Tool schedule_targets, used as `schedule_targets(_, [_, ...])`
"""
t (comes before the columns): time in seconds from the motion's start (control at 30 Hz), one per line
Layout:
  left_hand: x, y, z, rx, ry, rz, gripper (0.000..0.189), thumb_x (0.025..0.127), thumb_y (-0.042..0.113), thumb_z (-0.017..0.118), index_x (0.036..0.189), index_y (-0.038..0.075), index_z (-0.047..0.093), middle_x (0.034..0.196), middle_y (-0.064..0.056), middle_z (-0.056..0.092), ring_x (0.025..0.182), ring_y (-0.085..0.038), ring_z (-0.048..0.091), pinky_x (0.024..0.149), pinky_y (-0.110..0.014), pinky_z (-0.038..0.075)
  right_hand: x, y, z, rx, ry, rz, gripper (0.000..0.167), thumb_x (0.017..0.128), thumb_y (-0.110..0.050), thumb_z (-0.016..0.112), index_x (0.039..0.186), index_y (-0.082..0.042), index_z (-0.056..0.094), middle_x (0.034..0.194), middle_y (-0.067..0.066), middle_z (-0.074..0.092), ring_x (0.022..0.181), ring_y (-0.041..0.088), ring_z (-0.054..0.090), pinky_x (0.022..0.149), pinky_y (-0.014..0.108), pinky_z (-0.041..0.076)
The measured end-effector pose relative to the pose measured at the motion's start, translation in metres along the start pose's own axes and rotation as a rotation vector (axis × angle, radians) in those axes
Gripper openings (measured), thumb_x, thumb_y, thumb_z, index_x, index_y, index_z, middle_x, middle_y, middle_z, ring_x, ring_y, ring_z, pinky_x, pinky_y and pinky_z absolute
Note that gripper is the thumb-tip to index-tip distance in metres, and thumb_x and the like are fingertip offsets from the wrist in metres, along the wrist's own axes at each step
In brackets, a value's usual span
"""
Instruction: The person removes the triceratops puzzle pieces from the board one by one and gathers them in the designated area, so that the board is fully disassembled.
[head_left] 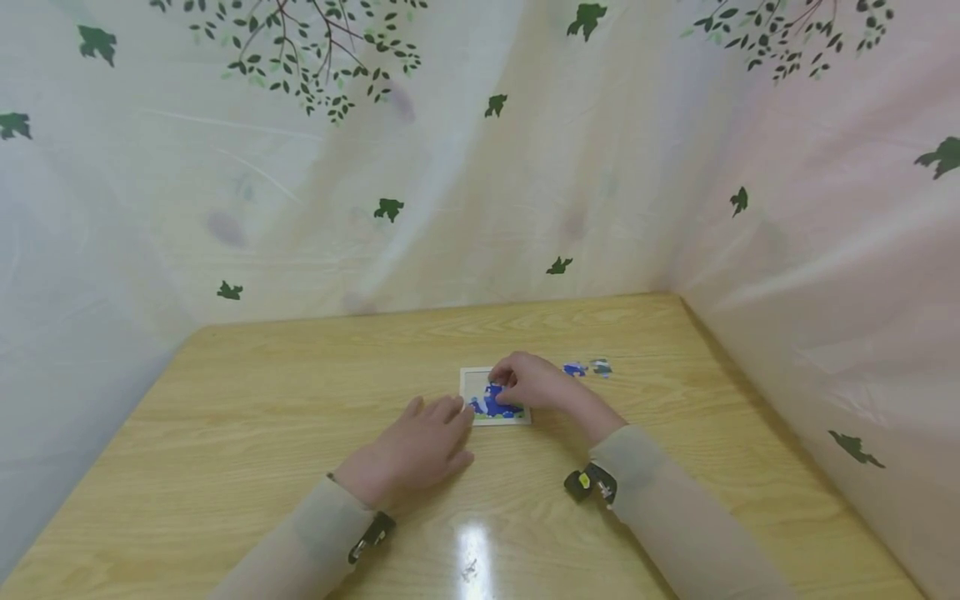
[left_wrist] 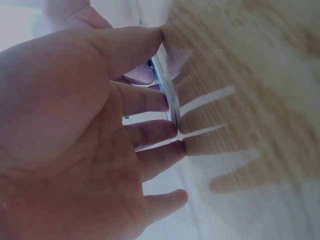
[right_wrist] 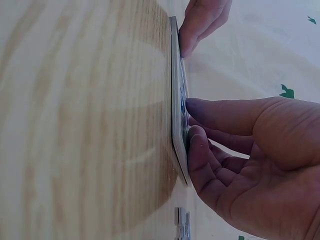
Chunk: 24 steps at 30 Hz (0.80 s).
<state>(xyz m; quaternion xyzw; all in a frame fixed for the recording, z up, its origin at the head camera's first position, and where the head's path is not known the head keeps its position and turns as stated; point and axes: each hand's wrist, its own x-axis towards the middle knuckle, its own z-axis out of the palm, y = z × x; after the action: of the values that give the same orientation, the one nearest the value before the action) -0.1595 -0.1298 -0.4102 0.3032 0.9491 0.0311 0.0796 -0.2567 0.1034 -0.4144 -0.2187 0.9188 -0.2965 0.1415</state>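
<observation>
A small jigsaw puzzle in a white-edged tray (head_left: 471, 368) lies on the wooden table, its lower part filled with blue and green pieces (head_left: 491, 407). My left hand (head_left: 420, 442) rests at the tray's left side with fingers spread, fingertips right at its edge; the left wrist view shows the palm (left_wrist: 65, 115) and these fingers. Over the puzzle, my right hand (head_left: 534, 382) has its fingers curled and pinches a blue puzzle piece, mostly hidden by the fingers. In the right wrist view, the thumb (right_wrist: 225, 114) and curled forefinger (right_wrist: 198, 150) meet the puzzle's surface.
Two loose puzzle pieces, one blue (head_left: 574, 369) and one grey-blue (head_left: 602, 367), lie on the table (head_left: 300, 392) right of the tray. A pale curtain (head_left: 450, 167) with leaf prints hangs behind the table and along its sides.
</observation>
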Motion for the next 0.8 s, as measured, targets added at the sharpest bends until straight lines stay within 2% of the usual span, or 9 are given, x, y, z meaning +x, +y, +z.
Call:
schedule_targets(0.3, [-0.0006,0.0006,-0.0017,0.000,-0.009,-0.005,0.068,0.115,0.045,0.058,0.168,0.005,0.045,0.174,-0.019,0.040,0.161,-0.038,0.036,0.132,-0.068,0.025,-0.0007,-0.0013,-0.0001,0.021,0.017,-0.004,0.023,0.100,-0.006,0.081,0.122,-0.007,0.074,0.111,0.004,0.071,0.106,0.022,0.067,0.101,0.043,0.061])
schedule_targets(0.57, [0.0005,0.0000,-0.0002,0.009,-0.001,-0.004,0.068,0.115,0.046,0.057,0.167,0.005,0.045,0.173,-0.019,0.040,0.161,-0.038,0.036,0.131,-0.068,0.025,-0.0004,-0.0004,-0.0002,0.010,0.011,0.002,0.036,0.099,-0.007,0.082,0.133,-0.002,0.074,0.120,0.006,0.074,0.113,0.025,0.069,0.106,0.044,0.060])
schedule_targets(0.8, [-0.0007,0.0003,-0.0004,-0.014,0.000,-0.005,0.068,0.115,0.045,0.058,0.167,0.004,0.044,0.173,-0.019,0.040,0.161,-0.038,0.036,0.132,-0.068,0.024,-0.0008,-0.0002,-0.0007,0.042,0.014,0.010,0.031,0.098,-0.005,0.083,0.126,-0.008,0.070,0.115,0.004,0.070,0.107,0.022,0.066,0.100,0.042,0.060])
